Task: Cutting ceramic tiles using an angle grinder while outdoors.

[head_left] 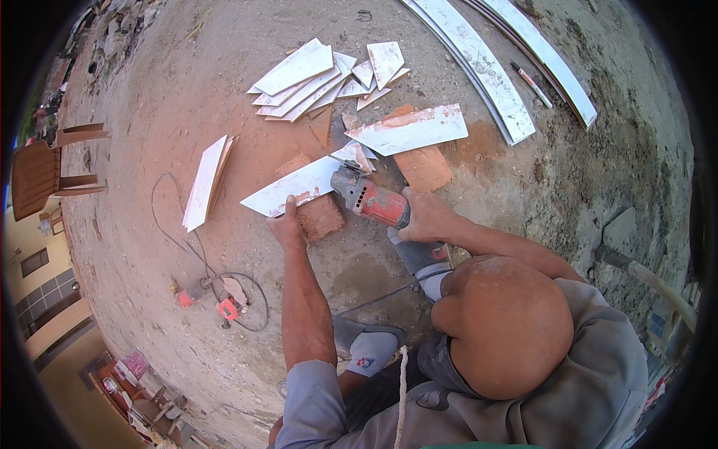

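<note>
My right hand (428, 217) is wrapped round the rear of a red and grey angle grinder (380, 204). The grinder's head and disc lie against the right end of a white tile strip (288, 187). At the strip's near edge, my left hand (286, 224) grips it, thumb on top and fingers partly hidden beneath. The strip rests across reddish bricks (321, 218). Just beyond the grinder, another white tile piece (411, 131), dusted red, lies over a second brick (425, 168). Small cut scraps (354, 154) sit behind the disc.
A pile of cut white tiles (299, 78) lies farther off. More tiles (206, 183) are stacked at left, near a corded red tool (194, 292). Long tile strips (479, 67) and a marker (532, 86) lie at far right. A brown chair (36, 179) stands at far left.
</note>
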Available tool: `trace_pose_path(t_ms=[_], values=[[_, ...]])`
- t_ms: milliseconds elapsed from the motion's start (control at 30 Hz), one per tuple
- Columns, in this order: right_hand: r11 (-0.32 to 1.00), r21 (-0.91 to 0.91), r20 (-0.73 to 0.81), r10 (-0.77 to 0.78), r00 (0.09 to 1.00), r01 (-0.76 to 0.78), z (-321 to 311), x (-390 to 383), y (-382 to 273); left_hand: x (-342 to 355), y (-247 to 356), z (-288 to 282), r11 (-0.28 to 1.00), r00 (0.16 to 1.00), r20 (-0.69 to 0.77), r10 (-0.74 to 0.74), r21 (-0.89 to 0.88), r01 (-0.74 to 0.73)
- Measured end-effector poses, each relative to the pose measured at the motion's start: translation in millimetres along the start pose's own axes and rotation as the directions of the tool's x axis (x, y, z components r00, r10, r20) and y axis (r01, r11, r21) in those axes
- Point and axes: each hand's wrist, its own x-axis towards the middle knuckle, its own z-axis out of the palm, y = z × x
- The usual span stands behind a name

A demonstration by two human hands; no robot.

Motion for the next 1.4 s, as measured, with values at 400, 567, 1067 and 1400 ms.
trace_pose_path(t_ms=[400, 567, 1067, 1400], values=[[0.999, -0.036, 0.013, 0.032, 0.999, -0.032, -1.2, -8.5, 7.8, -4.1, 8.5, -1.4, 0.998, 0.998, 0.068, 0.015, -0.066, -0.011], [1.0, -0.008, -0.003, 0.023, 1.0, -0.023, -0.3, -8.8, 6.3, -5.4, 8.5, -0.1, 1.0, 0.999, 0.029, -0.013, -0.024, 0.014], [1.0, 0.009, 0.0, 0.011, 1.0, -0.011, 0.4, -8.4, 8.2, -2.1, 3.6, -1.0, 1.0, 0.999, 0.034, -0.015, -0.014, 0.016], [1.0, 0.014, -0.006, 0.026, 1.0, -0.026, 2.3, -10.8, 12.0, -7.9, 10.1, 0.9, 0.998, 1.0, 0.005, -0.008, -0.059, 0.008]])
